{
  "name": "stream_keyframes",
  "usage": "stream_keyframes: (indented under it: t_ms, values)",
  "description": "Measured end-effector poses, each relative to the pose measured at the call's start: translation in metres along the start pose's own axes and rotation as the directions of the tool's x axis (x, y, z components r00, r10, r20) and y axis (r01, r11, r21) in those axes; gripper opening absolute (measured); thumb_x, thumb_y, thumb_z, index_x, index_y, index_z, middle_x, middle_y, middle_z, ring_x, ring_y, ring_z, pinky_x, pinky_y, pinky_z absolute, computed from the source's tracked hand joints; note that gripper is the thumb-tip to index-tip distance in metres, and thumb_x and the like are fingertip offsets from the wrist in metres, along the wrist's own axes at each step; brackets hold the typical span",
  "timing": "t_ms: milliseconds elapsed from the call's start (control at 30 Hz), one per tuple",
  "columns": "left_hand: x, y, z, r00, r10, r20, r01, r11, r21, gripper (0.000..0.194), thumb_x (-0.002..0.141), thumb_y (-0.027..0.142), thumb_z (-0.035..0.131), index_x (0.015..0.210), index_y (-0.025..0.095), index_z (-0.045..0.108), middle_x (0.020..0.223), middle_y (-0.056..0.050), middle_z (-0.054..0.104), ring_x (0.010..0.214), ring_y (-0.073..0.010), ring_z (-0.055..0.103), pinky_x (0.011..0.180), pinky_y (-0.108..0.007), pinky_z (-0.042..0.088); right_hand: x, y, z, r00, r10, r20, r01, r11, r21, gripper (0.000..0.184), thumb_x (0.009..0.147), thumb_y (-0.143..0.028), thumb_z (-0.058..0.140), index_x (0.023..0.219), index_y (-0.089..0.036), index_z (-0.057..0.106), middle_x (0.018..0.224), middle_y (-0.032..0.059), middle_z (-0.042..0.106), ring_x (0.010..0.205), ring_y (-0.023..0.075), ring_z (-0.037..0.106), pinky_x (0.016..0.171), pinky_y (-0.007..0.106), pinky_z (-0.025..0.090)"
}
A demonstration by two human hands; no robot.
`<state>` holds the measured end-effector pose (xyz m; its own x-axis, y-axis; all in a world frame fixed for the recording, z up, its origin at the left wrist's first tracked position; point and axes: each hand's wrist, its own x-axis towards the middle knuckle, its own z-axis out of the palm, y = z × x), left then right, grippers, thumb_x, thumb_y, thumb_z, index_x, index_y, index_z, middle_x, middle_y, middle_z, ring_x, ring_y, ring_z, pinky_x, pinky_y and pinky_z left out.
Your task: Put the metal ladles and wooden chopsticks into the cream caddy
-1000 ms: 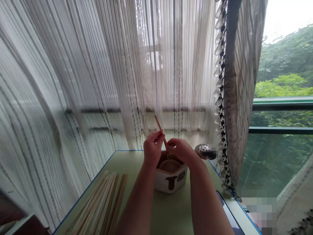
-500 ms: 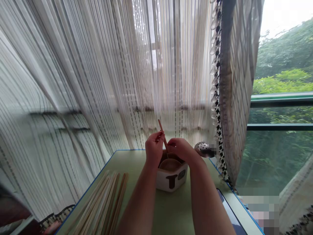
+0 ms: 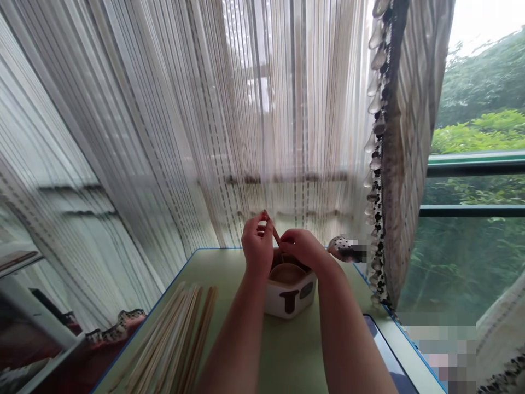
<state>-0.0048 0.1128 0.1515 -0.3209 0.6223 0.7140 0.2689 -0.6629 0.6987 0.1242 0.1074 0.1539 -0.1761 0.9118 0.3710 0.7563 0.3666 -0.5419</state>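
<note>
The left hand (image 3: 258,243) pinches a slim brown stick (image 3: 276,236) near its upper end, fingers closed on it. The right hand (image 3: 302,249) grips the stick lower down, its fingers bent around it. The stick tilts above a white container (image 3: 283,306) with dark brown patches, which stands toward the far edge of the tabletop (image 3: 291,355). A bundle of thin sticks (image 3: 172,339) lies along the left edge, reaching toward the near edge. A flat dark-edged device (image 3: 383,350) lies by the right edge; a spotted rounded object (image 3: 341,247), partly blurred, shows near the far right corner.
</note>
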Motion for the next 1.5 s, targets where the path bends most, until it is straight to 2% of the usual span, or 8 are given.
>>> stream_keyframes:
  t_ms: [233, 433, 567, 833, 967, 1167, 1333, 1500]
  values:
    - [0.003, -0.009, -0.001, 0.999, -0.01, 0.039, 0.009, 1.0, 0.012, 0.021, 0.078, 0.032, 0.059, 0.093, 0.018, 0.064, 0.097, -0.007, 0.063, 0.067, -0.0112, 0.057, 0.067, -0.025, 0.048, 0.0, 0.002, 0.0, 0.999, 0.036, 0.033, -0.034, 0.997, -0.066, 0.015, 0.072, -0.022, 0.059, 0.079, -0.018, 0.071, 0.073, 0.0035, 0.069, 0.067, 0.0137, 0.057, 0.061, 0.023, 0.037]
    - [0.002, -0.012, 0.001, 0.995, -0.059, 0.086, 0.06, 0.998, -0.002, 0.022, 0.077, 0.03, 0.06, 0.095, 0.018, 0.064, 0.095, -0.006, 0.064, 0.07, -0.012, 0.058, 0.068, -0.025, 0.048, 0.0, 0.0, 0.001, 0.999, 0.004, -0.039, -0.003, 0.999, 0.039, 0.017, 0.074, -0.022, 0.056, 0.085, -0.019, 0.07, 0.079, 0.003, 0.069, 0.071, 0.013, 0.059, 0.064, 0.022, 0.04]
    - [0.002, -0.011, 0.001, 0.993, -0.091, 0.076, 0.094, 0.995, -0.034, 0.036, 0.076, 0.028, 0.061, 0.111, 0.02, 0.059, 0.1, -0.006, 0.063, 0.066, -0.0099, 0.057, 0.064, -0.024, 0.048, 0.001, 0.002, 0.003, 1.0, 0.008, -0.01, -0.008, 1.0, -0.016, 0.016, 0.073, -0.022, 0.057, 0.081, -0.019, 0.071, 0.074, 0.0031, 0.069, 0.067, 0.0134, 0.058, 0.061, 0.022, 0.038]
    - [0.002, -0.014, 0.001, 0.989, -0.106, 0.107, 0.114, 0.991, -0.071, 0.034, 0.077, 0.031, 0.059, 0.108, 0.018, 0.062, 0.087, -0.006, 0.067, 0.071, -0.0123, 0.06, 0.063, -0.024, 0.049, 0.0, 0.004, 0.002, 0.997, 0.057, 0.045, -0.054, 0.997, -0.063, 0.015, 0.071, -0.021, 0.061, 0.081, -0.02, 0.073, 0.073, 0.0029, 0.069, 0.066, 0.0141, 0.058, 0.06, 0.024, 0.037]
    - [0.002, -0.02, 0.002, 0.977, -0.162, 0.137, 0.181, 0.972, -0.147, 0.04, 0.075, 0.033, 0.061, 0.112, 0.016, 0.06, 0.088, -0.007, 0.068, 0.069, -0.0129, 0.061, 0.058, -0.024, 0.051, 0.0, 0.004, 0.001, 0.995, 0.086, 0.046, -0.082, 0.993, -0.083, 0.015, 0.071, -0.022, 0.061, 0.079, -0.02, 0.073, 0.072, 0.0028, 0.069, 0.065, 0.0138, 0.057, 0.059, 0.024, 0.036]
    - [0.002, -0.022, 0.004, 0.956, -0.242, 0.164, 0.276, 0.931, -0.237, 0.035, 0.072, 0.033, 0.065, 0.1, 0.012, 0.065, 0.08, -0.006, 0.069, 0.067, -0.014, 0.063, 0.06, -0.028, 0.055, 0.001, 0.001, 0.0, 0.989, 0.133, 0.06, -0.126, 0.986, -0.11, 0.016, 0.071, -0.022, 0.061, 0.081, -0.019, 0.073, 0.072, 0.0035, 0.069, 0.065, 0.0137, 0.056, 0.058, 0.023, 0.035]
    - [0.004, -0.013, 0.001, 0.963, -0.222, 0.152, 0.258, 0.92, -0.295, 0.03, 0.071, 0.033, 0.066, 0.095, 0.014, 0.067, 0.081, -0.006, 0.069, 0.07, -0.0147, 0.064, 0.061, -0.029, 0.056, 0.0, -0.001, 0.0, 0.995, 0.081, 0.055, -0.079, 0.996, -0.03, 0.015, 0.071, -0.023, 0.06, 0.079, -0.019, 0.072, 0.072, 0.0022, 0.068, 0.063, 0.0119, 0.054, 0.057, 0.022, 0.034]
    - [0.005, -0.004, -0.001, 0.963, -0.199, 0.183, 0.256, 0.889, -0.38, 0.032, 0.072, 0.031, 0.066, 0.1, 0.016, 0.066, 0.09, -0.007, 0.07, 0.075, -0.0144, 0.064, 0.066, -0.029, 0.056, -0.001, -0.004, 0.0, 0.997, 0.016, 0.081, -0.02, 0.998, 0.053, 0.016, 0.072, -0.022, 0.057, 0.078, -0.018, 0.071, 0.069, 0.0007, 0.067, 0.06, 0.0106, 0.052, 0.056, 0.021, 0.033]
